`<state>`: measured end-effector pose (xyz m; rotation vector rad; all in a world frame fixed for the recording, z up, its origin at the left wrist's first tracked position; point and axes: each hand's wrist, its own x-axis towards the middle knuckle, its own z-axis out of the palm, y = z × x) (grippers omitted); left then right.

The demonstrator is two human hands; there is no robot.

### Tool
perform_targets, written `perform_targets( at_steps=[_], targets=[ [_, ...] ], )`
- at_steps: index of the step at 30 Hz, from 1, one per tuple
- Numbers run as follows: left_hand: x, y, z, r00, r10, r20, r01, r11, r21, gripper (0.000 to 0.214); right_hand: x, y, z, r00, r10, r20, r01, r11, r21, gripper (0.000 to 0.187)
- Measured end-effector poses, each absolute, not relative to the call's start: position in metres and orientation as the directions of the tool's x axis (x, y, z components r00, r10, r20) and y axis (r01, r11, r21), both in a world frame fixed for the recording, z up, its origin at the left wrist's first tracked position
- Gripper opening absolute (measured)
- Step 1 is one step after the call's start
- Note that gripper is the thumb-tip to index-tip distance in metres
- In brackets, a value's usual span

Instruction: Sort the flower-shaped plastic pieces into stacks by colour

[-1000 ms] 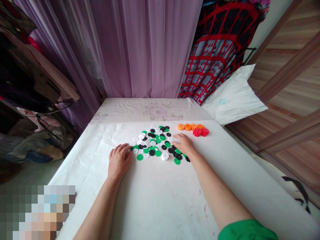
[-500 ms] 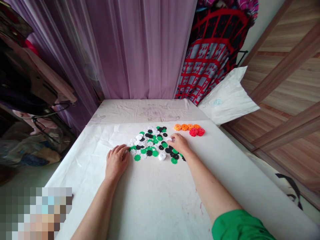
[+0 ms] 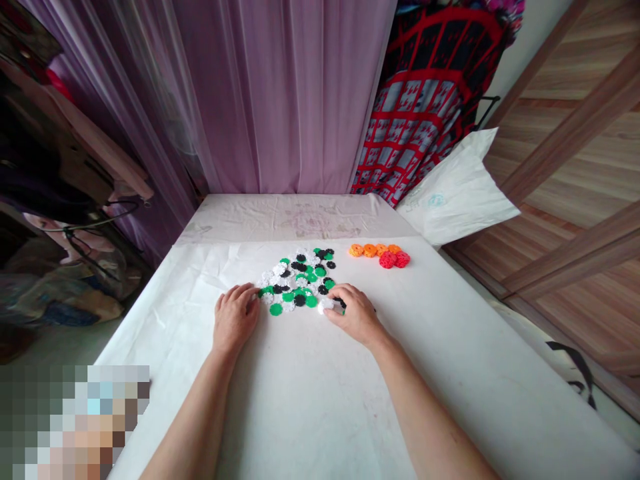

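A spread-out pile of notched plastic snowflake discs (image 3: pixel 301 282) in white, green and black lies on the white table. At its near right edge stands a small stack of white snowflake discs (image 3: pixel 325 305). My right hand (image 3: pixel 356 313) is closed at this stack, thumb and fingers pinching a white disc there. Several black discs are partly hidden under that hand. My left hand (image 3: pixel 236 313) rests on the table at the pile's left edge, its fingers loosely bent and the thumb apart, beside the green and white discs.
A row of orange disc stacks (image 3: pixel 369 251) stands beyond my right hand, with two red stacks (image 3: pixel 387 260) before it. A white bag (image 3: pixel 457 193) leans at the table's far right corner. Purple curtains (image 3: pixel 295 93) hang behind the table (image 3: pixel 300 387).
My right hand has come nearer and slightly left, carrying a white disc from the pile's right side to the white stack. My left hand stays at the pile's left edge.
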<state>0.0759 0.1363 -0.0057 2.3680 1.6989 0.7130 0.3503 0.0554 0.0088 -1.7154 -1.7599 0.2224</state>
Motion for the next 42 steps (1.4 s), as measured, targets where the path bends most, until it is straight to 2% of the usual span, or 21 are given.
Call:
perform_targets(
  at_steps=[11, 15, 18, 24, 26, 30, 35, 42],
  targets=[
    [0.075, 0.138, -0.007, 0.256, 0.922, 0.29, 0.855, -0.356, 0.376, 0.033, 0.349, 0.054, 0.009, 0.076, 0.948, 0.309, 0.841, 0.106, -0.53, 0.019],
    [0.075, 0.138, -0.007, 0.256, 0.922, 0.29, 0.854, -0.357, 0.378, 0.032, 0.353, 0.054, 0.011, 0.088, 0.94, 0.33, 0.819, 0.12, -0.562, 0.021],
    [0.075, 0.138, -0.007, 0.255, 0.922, 0.291, 0.854, -0.356, 0.38, 0.032, 0.365, 0.056, 0.009, 0.195, 0.904, 0.379, 0.786, 0.087, -0.612, 0.015],
    [0.076, 0.137, -0.007, 0.242, 0.92, 0.308, 0.856, -0.352, 0.379, 0.032, 0.401, 0.059, -0.012, 0.486, 0.732, 0.478, 0.756, -0.077, -0.65, 0.025],
    [0.076, 0.137, -0.008, 0.245, 0.917, 0.314, 0.855, -0.357, 0.375, 0.032, 0.411, 0.059, -0.021, 0.574, 0.675, 0.463, 0.711, -0.131, -0.691, 0.03],
    [0.075, 0.138, -0.01, 0.257, 0.911, 0.322, 0.852, -0.371, 0.37, 0.032, 0.421, 0.061, -0.031, 0.708, 0.617, 0.345, 0.578, -0.225, -0.785, 0.038],
    [0.074, 0.139, -0.013, 0.251, 0.906, 0.341, 0.847, -0.376, 0.375, 0.034, 0.422, 0.063, -0.034, 0.72, 0.629, 0.293, 0.544, -0.249, -0.801, 0.043],
    [0.076, 0.138, -0.009, 0.328, 0.895, 0.301, 0.834, -0.425, 0.353, 0.033, 0.423, 0.064, -0.037, 0.665, 0.691, 0.283, 0.593, -0.258, -0.763, 0.039]
  ],
)
